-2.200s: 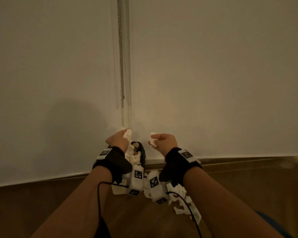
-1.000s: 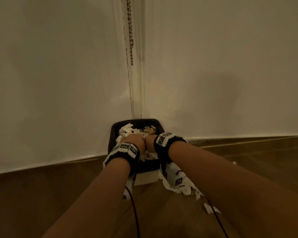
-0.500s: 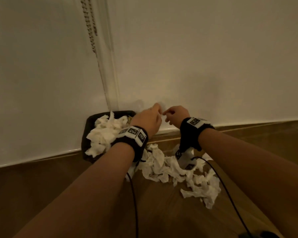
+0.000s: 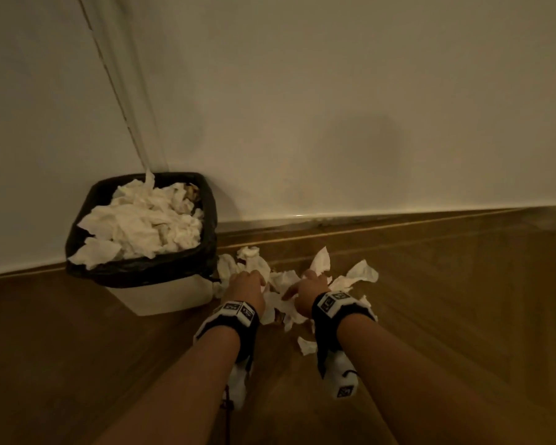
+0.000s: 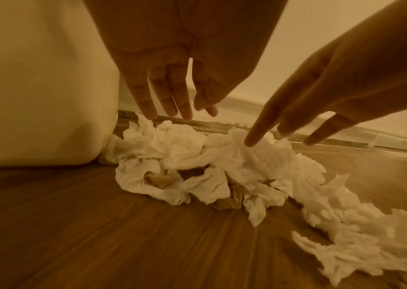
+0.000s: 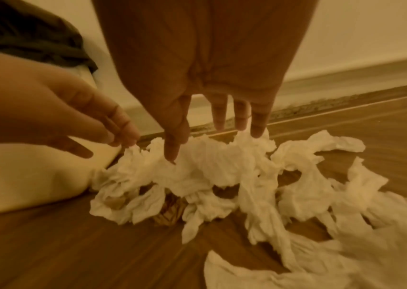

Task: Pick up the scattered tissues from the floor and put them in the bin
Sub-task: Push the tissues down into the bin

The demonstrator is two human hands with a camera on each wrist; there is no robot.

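Observation:
A white bin (image 4: 161, 295) with a black liner (image 4: 142, 268) stands against the wall, heaped with crumpled white tissues (image 4: 142, 221). To its right a pile of scattered tissues (image 4: 283, 284) (image 5: 197, 160) (image 6: 210, 168) lies on the wooden floor. My left hand (image 4: 246, 284) (image 5: 172, 101) hovers over the pile's left side, fingers straight and pointing down, tips just touching the paper. My right hand (image 4: 307, 289) (image 6: 212, 125) reaches down beside it with fingers spread, thumb tip on the tissues. Neither hand holds anything.
A white wall (image 4: 334, 107) with a skirting strip (image 4: 366, 216) runs behind the bin. A bead chain and blind edge (image 4: 122, 101) hang down above the bin. More torn tissue pieces (image 4: 307, 345) lie near my right wrist. Wooden floor (image 4: 463, 316) stretches to the right.
My hands pushed tissues into the bin, then came out with nothing in them and dropped to the floor pile on the right. My head has turned down toward the floor.

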